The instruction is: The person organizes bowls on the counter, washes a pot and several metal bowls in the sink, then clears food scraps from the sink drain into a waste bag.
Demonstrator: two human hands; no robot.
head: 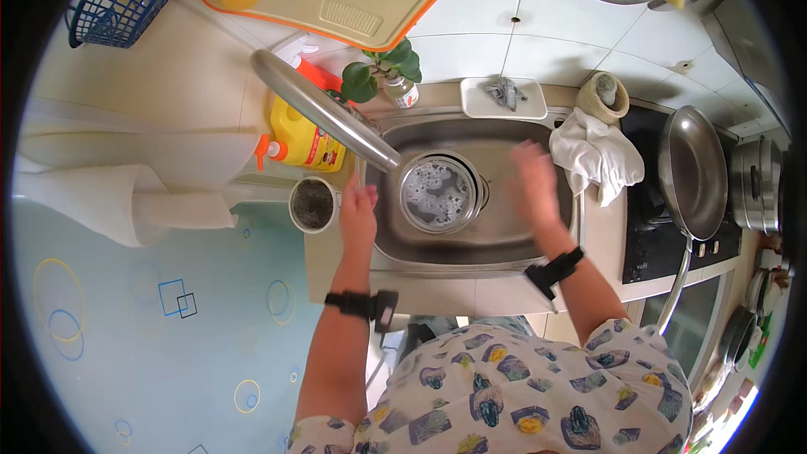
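My left hand (358, 207) is at the left rim of the steel sink (466, 271), just right of a white mug (313, 205) with dark contents; whether it touches the mug's handle I cannot tell. My right hand (534, 181), blurred, is over the right part of the basin, fingers spread and holding nothing visible. Between the hands, a round vessel (440, 194) of foamy liquid sits in the basin. The metal faucet (328, 110) reaches over the sink from the upper left. A white cloth (596, 151) lies at the sink's right edge.
Behind the sink are a white tray (473, 101) with a grey rag, a potted plant (378, 72) and a stone mortar (603, 98). A yellow pump bottle (309, 139) stands left. On the right, a frying pan (693, 170) rests on the black cooktop (643, 227) beside a steel pot (756, 183).
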